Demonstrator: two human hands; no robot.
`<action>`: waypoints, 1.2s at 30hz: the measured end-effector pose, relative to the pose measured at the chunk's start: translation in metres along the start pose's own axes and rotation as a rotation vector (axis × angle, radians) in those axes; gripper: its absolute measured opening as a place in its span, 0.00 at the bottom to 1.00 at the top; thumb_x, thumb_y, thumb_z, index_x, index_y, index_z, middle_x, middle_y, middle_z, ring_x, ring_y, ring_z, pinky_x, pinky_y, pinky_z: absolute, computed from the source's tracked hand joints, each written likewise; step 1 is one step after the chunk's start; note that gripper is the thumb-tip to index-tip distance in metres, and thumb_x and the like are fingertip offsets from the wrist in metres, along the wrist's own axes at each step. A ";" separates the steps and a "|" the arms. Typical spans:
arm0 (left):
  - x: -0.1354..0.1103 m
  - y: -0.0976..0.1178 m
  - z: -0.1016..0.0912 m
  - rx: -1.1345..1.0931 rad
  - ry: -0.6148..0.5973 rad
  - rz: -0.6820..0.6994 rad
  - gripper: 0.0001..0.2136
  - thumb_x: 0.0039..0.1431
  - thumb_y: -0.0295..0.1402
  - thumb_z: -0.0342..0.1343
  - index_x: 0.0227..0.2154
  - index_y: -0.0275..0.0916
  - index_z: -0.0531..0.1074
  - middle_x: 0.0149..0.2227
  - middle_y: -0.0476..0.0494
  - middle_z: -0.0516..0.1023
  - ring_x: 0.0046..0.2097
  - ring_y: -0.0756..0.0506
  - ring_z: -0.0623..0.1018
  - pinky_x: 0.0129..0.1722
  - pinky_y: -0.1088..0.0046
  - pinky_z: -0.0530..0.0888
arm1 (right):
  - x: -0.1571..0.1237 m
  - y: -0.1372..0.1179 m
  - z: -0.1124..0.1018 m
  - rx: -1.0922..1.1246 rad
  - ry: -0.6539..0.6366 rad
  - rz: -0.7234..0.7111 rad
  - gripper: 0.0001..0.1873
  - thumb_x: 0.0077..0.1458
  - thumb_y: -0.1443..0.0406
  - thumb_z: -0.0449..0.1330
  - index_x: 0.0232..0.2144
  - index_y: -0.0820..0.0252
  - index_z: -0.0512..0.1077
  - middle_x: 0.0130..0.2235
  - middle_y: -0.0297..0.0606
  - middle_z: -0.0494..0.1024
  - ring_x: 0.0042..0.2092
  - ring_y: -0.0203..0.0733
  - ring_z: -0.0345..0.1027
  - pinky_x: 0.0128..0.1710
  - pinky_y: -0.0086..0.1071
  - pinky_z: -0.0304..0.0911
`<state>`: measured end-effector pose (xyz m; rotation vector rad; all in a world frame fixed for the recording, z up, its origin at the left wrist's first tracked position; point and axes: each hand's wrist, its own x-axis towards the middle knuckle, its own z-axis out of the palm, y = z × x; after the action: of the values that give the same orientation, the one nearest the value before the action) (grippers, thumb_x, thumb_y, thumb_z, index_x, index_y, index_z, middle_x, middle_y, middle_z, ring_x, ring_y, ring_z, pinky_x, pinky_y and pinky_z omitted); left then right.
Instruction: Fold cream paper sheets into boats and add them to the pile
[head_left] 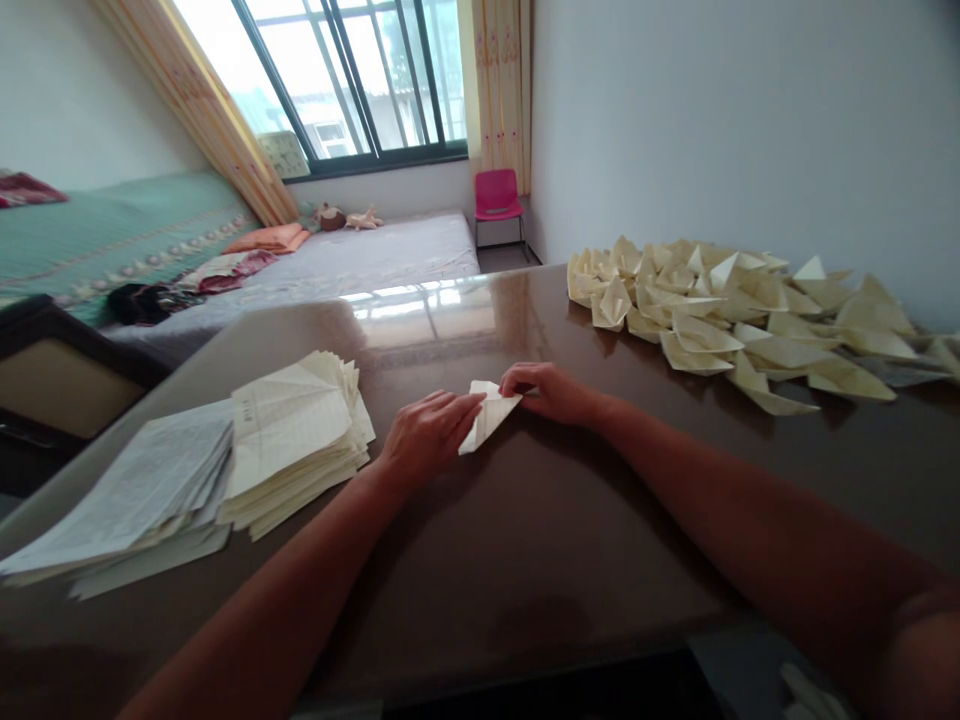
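Head view: at nine o'clock, sheet stack [289, 425]; then left hand [429, 432], fingers together over central folded paper [491, 415], grip unclear; right hand [551, 390] pinches its three-o'clock corner; at two, folded pieces [712, 305]. Better to align edges before creasing.

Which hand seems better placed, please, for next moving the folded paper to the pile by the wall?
Probably the right hand: it touches the folded paper and is nearer the pile, which lies on that side; the left hand is farther off.
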<state>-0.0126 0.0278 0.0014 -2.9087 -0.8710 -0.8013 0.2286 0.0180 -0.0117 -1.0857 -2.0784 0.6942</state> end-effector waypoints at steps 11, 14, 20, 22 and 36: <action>0.008 -0.004 0.007 -0.712 -0.217 -0.443 0.18 0.58 0.43 0.54 0.43 0.35 0.76 0.39 0.41 0.80 0.39 0.44 0.78 0.37 0.73 0.73 | 0.003 -0.009 0.000 0.590 -0.196 0.077 0.09 0.46 0.63 0.66 0.25 0.64 0.72 0.39 0.41 0.78 0.40 0.38 0.71 0.42 0.33 0.66; 0.007 -0.003 0.009 -0.900 -0.228 -0.503 0.18 0.54 0.42 0.59 0.42 0.33 0.76 0.36 0.41 0.80 0.36 0.47 0.77 0.33 0.75 0.71 | 0.004 -0.007 0.002 0.582 -0.121 0.122 0.08 0.48 0.64 0.64 0.29 0.65 0.73 0.40 0.41 0.78 0.39 0.37 0.71 0.40 0.31 0.67; 0.007 -0.011 0.011 -1.008 -0.043 -0.696 0.17 0.49 0.43 0.61 0.36 0.35 0.72 0.25 0.51 0.73 0.23 0.54 0.68 0.20 0.81 0.63 | 0.003 0.010 -0.006 0.518 0.041 0.335 0.15 0.55 0.62 0.58 0.44 0.63 0.70 0.44 0.42 0.76 0.35 0.34 0.72 0.38 0.33 0.69; 0.006 -0.011 0.013 -0.973 -0.009 -0.718 0.16 0.49 0.44 0.60 0.35 0.36 0.71 0.25 0.52 0.71 0.22 0.54 0.66 0.18 0.81 0.63 | 0.003 0.012 -0.007 0.381 -0.024 0.283 0.15 0.55 0.61 0.58 0.42 0.64 0.72 0.40 0.41 0.78 0.37 0.37 0.72 0.39 0.33 0.68; 0.000 -0.003 -0.008 -0.039 -0.378 -0.187 0.24 0.53 0.53 0.54 0.48 0.46 0.73 0.49 0.43 0.70 0.49 0.41 0.72 0.50 0.63 0.70 | -0.003 -0.006 -0.002 -0.336 -0.270 -0.115 0.28 0.50 0.52 0.63 0.51 0.58 0.72 0.55 0.43 0.72 0.55 0.48 0.61 0.55 0.40 0.57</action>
<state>-0.0182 0.0292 0.0079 -3.1008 -1.1774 -0.2710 0.2285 0.0132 -0.0074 -1.0866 -2.5355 0.4648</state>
